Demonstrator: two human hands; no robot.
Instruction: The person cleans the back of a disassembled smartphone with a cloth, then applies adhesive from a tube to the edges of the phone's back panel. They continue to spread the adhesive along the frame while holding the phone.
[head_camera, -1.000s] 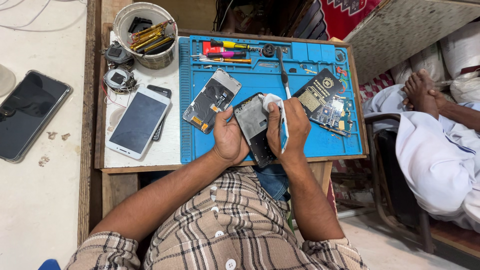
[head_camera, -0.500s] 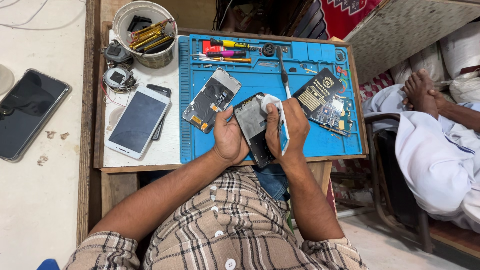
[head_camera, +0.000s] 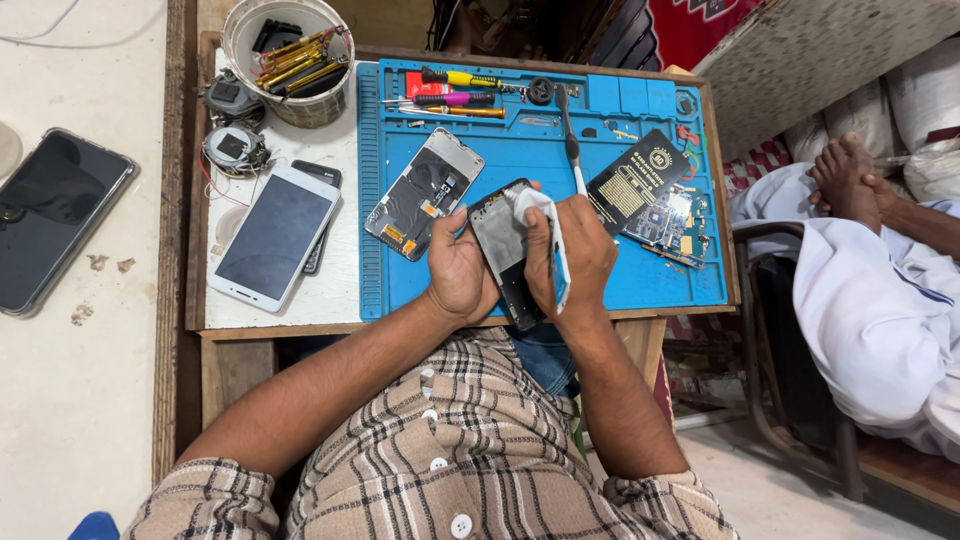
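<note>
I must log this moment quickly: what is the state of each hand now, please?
Left hand: closed on the side of the dark phone frame.
Right hand: closed, pressing a white cloth on the frame, with a blue-and-white tool.

Both forearms reach forward, left hand and right hand side by side, fingers curled in a grip.

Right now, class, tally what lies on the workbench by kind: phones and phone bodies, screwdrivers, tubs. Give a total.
Phones and phone bodies: 5 (held, opened, white, dark one beneath it, black)
Screwdrivers: 3
Tubs: 1
Total: 9
</note>
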